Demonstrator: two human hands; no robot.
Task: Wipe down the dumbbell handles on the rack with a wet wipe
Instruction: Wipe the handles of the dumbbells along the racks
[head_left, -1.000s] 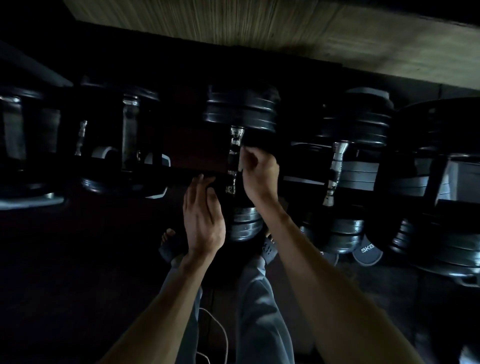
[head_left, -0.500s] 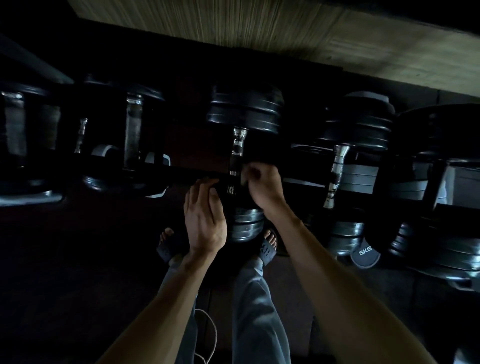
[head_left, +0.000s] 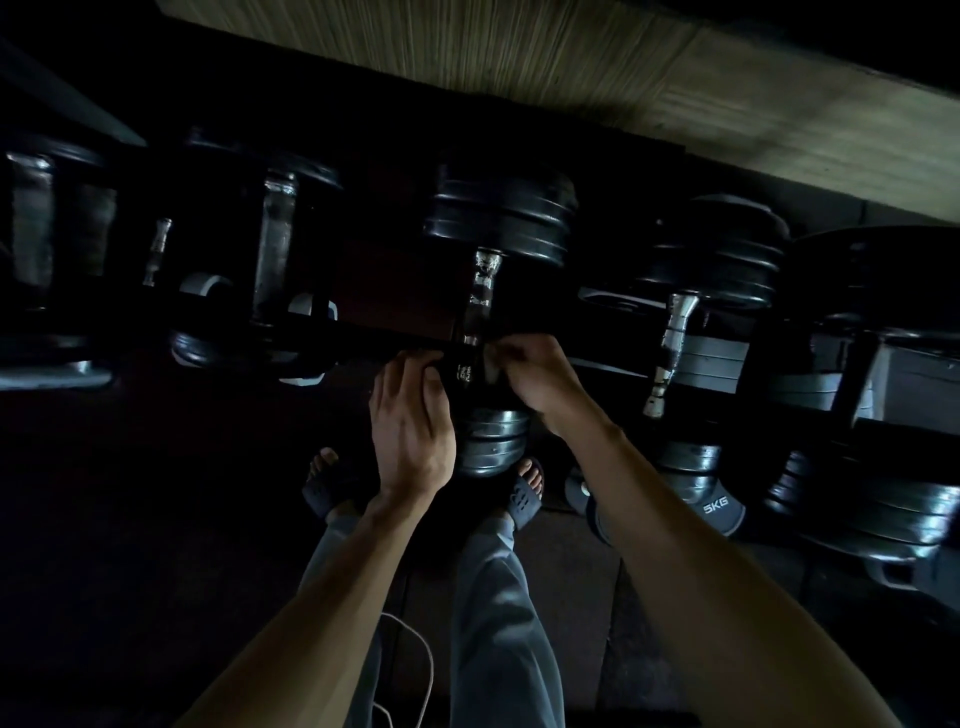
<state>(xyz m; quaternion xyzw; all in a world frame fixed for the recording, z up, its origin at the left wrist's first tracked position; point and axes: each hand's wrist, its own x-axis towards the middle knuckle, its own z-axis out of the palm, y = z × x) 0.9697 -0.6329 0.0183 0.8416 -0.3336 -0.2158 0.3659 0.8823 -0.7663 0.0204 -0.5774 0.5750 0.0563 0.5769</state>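
The middle dumbbell's chrome handle (head_left: 480, 291) runs from its black far plates toward me on the dark rack. My right hand (head_left: 540, 379) curls round the near end of that handle, and a small pale patch at its fingertips looks like the wet wipe (head_left: 489, 364); most of it is hidden in the dark. My left hand (head_left: 410, 415) lies just left of the handle with fairly straight fingers, their tips touching the rack's front rail (head_left: 363, 332). It holds nothing that I can see.
Another chrome handle (head_left: 675, 338) lies to the right, and two more handles (head_left: 278, 244) sit to the left. A grey 5KG dumbbell (head_left: 719, 512) is on the floor by my right foot. A white cable (head_left: 421, 654) hangs between my legs. A wooden wall (head_left: 623, 67) is behind the rack.
My right hand has slid down the middle handle from its mid part to its near end. My left hand has stayed beside the handle at the rail.
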